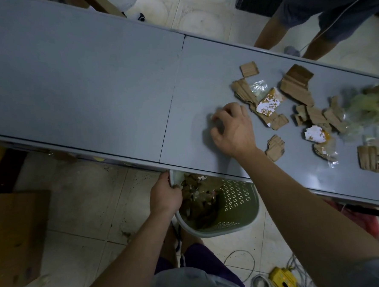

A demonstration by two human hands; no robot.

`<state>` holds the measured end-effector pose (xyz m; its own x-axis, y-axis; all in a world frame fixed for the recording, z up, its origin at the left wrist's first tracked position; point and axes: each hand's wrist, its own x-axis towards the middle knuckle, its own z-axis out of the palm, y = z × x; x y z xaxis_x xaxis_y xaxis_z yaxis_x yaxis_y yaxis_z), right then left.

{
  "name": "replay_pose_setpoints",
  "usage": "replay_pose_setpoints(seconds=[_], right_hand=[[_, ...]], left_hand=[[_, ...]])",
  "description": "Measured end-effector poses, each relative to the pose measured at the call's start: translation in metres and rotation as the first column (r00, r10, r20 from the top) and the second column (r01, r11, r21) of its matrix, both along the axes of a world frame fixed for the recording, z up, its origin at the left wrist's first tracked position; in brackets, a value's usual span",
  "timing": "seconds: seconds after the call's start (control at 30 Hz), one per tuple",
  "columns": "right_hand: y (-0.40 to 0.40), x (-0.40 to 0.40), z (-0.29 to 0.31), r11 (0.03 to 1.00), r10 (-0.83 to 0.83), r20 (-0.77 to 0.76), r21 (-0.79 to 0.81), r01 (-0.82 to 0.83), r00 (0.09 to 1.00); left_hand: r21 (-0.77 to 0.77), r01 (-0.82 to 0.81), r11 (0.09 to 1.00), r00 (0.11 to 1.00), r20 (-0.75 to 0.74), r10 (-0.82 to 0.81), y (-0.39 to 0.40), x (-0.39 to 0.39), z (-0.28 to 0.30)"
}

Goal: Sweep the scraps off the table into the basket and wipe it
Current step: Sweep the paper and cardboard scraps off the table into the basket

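From where I stand, the scraps (302,112) lie spread over the right end of the grey desk (91,82): torn pieces of corrugated cardboard, bits of clear plastic wrapping and some white-and-orange label paper, a few overlapping, others lying loose on their own. The basket (237,209) sits tucked under the desk's near edge, its perforated wall showing, already part full of brown and white pieces.

The left hand (165,194) has its grip clamped on the basket's rim, fingers curled over the edge and holding it snug against the desk. The right hand (232,129) is over the desk just beside the nearest cardboard, fingers curled downward like a rake; whether it pinches some small white piece at the fingertips I cannot tell, as they are blurred.

I'd judge all this stuff to be very light. The cardboard looks stiff enough to slide in a bunch when pushed from behind with the edge of the hand, so there is no need to pick up each piece. The plastic film is the awkward part: limp, slick, likely to cling to the desk or flutter past the rim, so better trapped under the cardboard or pinched up separately. The basket seems light too, and a firm hold at the rim should keep it from tipping
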<state>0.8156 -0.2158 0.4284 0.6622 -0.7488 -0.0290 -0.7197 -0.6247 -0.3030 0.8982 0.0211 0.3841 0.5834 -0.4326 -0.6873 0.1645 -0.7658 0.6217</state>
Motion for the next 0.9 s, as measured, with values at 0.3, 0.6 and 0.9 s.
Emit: replay_pose_setpoints(seconds=[0.3,0.6,0.9], right_hand=[[-0.005,0.008,0.008,0.997,-0.014,-0.047,0.077,0.017,0.999],[-0.007,0.01,0.008,0.989,-0.016,-0.014,0.15,0.018,1.0],[0.018,-0.015,0.002,0.991,0.031,0.044,0.13,-0.037,0.999]], left_hand=[[0.005,-0.014,1.0,1.0,-0.006,0.014,0.0,0.0,-0.001],[0.009,-0.014,1.0,1.0,-0.012,0.015,0.0,0.0,-0.002],[0.014,-0.014,1.0,1.0,-0.01,0.014,0.0,0.002,-0.003]])
